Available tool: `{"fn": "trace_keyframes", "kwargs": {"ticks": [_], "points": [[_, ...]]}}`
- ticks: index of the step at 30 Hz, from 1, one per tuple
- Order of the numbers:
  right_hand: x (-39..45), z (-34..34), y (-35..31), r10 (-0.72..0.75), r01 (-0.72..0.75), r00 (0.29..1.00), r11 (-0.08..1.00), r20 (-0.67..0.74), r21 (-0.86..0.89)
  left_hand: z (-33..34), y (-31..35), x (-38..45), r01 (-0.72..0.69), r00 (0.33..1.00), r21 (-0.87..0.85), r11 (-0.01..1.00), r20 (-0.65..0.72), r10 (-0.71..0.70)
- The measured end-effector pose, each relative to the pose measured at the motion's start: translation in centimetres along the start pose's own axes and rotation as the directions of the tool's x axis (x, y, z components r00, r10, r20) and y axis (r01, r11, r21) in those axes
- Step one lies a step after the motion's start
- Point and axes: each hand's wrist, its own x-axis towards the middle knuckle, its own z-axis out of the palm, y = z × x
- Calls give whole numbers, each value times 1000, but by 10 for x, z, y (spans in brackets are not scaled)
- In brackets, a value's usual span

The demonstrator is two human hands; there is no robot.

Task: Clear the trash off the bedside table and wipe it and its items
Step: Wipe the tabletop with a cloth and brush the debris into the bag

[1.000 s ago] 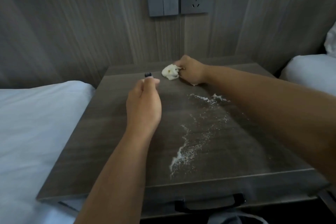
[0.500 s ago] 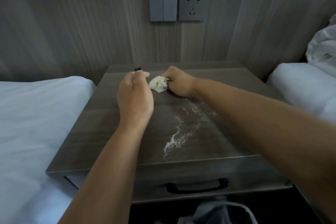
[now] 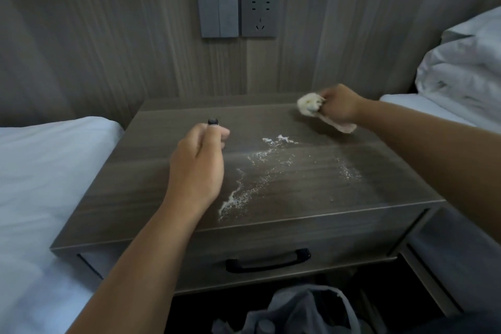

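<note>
Two hands over powder-strewn bedside worktop, cloth at far right.
Grey bag [image 3: 303, 312] sat nearest, below drawer handle [image 3: 268, 260]. White powder [image 3: 254, 171] lay mid worktop [image 3: 130, 198]. Left hand [image 3: 196, 168] curled round small dark object [image 3: 213, 121], only its tip showing. Far right, right hand [image 3: 340, 106] gripped crumpled cloth [image 3: 311, 108] touching the worktop.
</note>
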Motion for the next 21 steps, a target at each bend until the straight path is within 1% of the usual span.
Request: {"fn": "trace_keyframes", "kwargs": {"ticks": [1, 2, 4, 6, 8, 10, 12, 13, 14, 16, 17, 19, 21], "points": [[-1, 2, 16, 53, -53, 999, 998, 8, -24, 3, 0, -5, -18, 999, 10, 1000, 36, 18], [-2, 5, 27, 78, -78, 997, 997, 10, -13, 5, 1, -9, -36, 997, 18, 999, 67, 35], [-6, 14, 30, 84, -83, 996, 994, -5, 67, 9, 1, -13, -69, 992, 33, 997, 106, 65], [-10, 21, 22, 63, -64, 998, 989, 15, 137, 12, 3, -13, -84, 988, 44, 995, 134, 78], [-17, 27, 11, -7, -3, 998, 988, 63, 153, 14, 4, -10, -88, 986, 42, 995, 148, 81], [-28, 30, 4, -112, 103, 990, 990, 87, 97, 19, 6, -8, -86, 985, 38, 996, 153, 80], [-33, 25, -1, -158, 158, 981, 987, 112, 14, 26, 9, -8, -87, 984, 30, 996, 160, 82], [-35, 18, -1, -145, 146, 984, 989, 105, -1, 30, 11, -8, -91, 983, 19, 996, 162, 87], [-37, 8, 2, -121, 119, 990, 992, 69, 29, 34, 14, -8, -96, 982, 3, 995, 163, 94], [-43, -13, 20, -25, 28, 999, 996, -35, 82, 42, 18, -11, -105, 981, -29, 994, 163, 109], [-48, -20, 31, 33, -29, 998, 998, -61, 64, 45, 20, -12, -111, 979, -40, 993, 165, 116], [-62, -22, 50, 126, -125, 991, 992, -43, 22, 51, 20, -16, -116, 976, -50, 992, 179, 123], [-70, -9, 56, 175, -175, 984, 985, -35, -4, 56, 19, -21, -115, 972, -37, 993, 201, 120]]}}
